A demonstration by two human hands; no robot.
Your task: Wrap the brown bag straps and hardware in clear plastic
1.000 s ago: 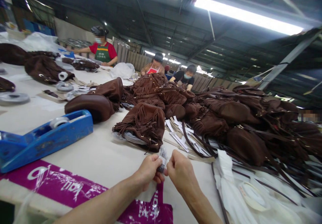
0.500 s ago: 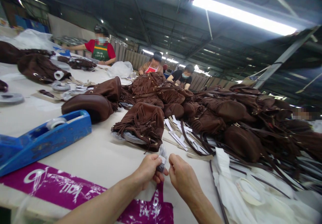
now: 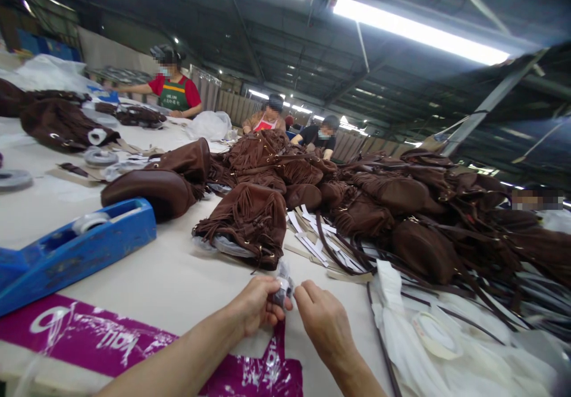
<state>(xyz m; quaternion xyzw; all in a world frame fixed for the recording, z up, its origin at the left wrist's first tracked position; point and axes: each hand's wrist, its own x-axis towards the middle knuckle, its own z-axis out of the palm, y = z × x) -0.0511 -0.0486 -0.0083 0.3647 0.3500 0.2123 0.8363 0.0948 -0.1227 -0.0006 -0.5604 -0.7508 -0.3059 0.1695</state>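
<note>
My left hand grips a small dark plastic-wrapped bundle with a white patch on it, thumb on top and fingers curled below. Right beside it, my right hand is closed in a pinch close to the bundle's right side; whatever its fingertips hold is hidden. Just beyond both hands lies a brown fringed bag with clear plastic showing at its near end. A purple printed strip runs along the table under my left forearm.
A blue tape dispenser stands at the left on the pale table. Brown bags are heaped across the back and right. White strips, a tape roll and white sheeting lie right. Several people work beyond.
The view has shifted slightly, so most things sit a little further left. My right hand has moved closer to the bundle, which stays in my left hand.
</note>
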